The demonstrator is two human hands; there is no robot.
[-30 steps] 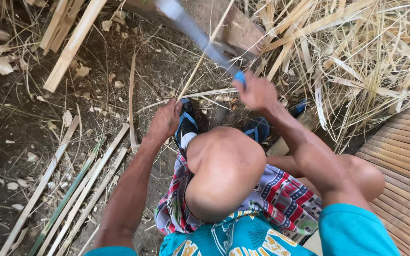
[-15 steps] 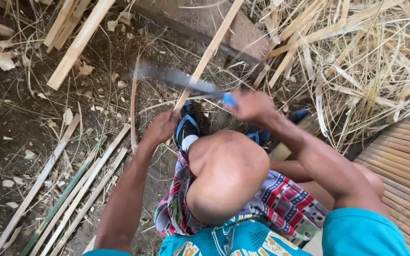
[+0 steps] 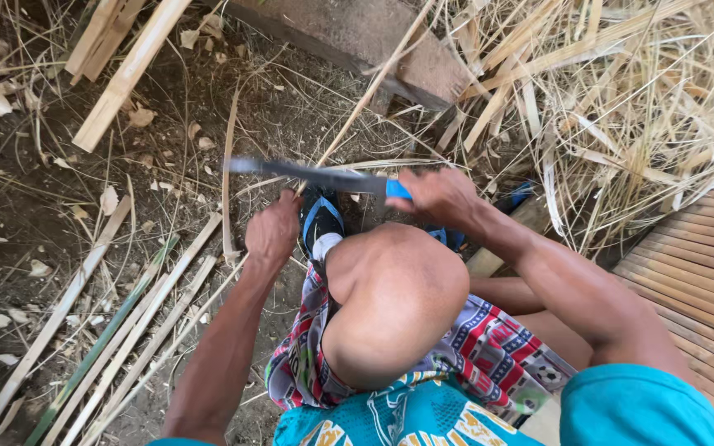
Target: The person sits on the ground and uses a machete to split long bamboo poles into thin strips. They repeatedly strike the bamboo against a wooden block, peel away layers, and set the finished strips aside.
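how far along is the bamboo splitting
Done: several thin split strips lie on the ground at left. In hand: the right hand holds a blue-handled blade level, the left hand grips a thin strip. Left: uncut wider slats lie at top left.

**Tight room around the raised knee**

Bare dirt [image 3: 35, 206] lies open to the left. The bent knee [image 3: 398, 297] blocks the middle, a wooden block [image 3: 373, 41] closes the far side, and dry straw [image 3: 621, 107] crowds the right.
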